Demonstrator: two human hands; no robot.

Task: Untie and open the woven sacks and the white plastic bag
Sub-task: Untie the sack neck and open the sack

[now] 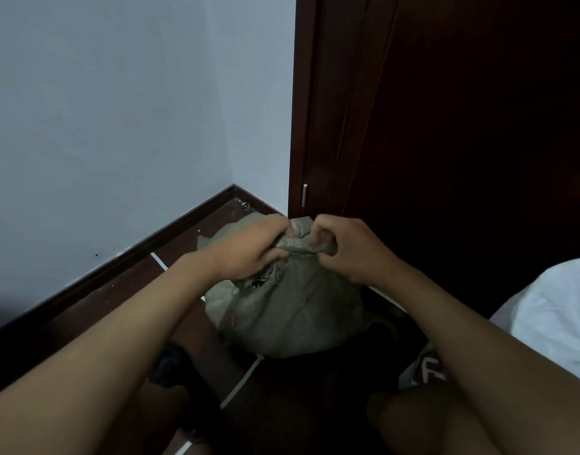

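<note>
A grey-green woven sack (291, 310) stands on the dark floor (124, 290) in the corner between the pale wall (101, 110) and a dark wooden door (446, 126). The left hand (249, 249) and right hand (349, 247) both grip its bunched, tied neck, fingers (321, 229) curled and pinching the fabric; a white plastic bag (551, 310) lies at the right edge

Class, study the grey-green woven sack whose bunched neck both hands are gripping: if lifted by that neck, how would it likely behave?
The woven sack looks floppy: its cloth creases where the left hand and right hand grip it. It bulges full, so it is probably heavy and would sag. It sits broad on the floor, so it is unlikely to roll.
</note>
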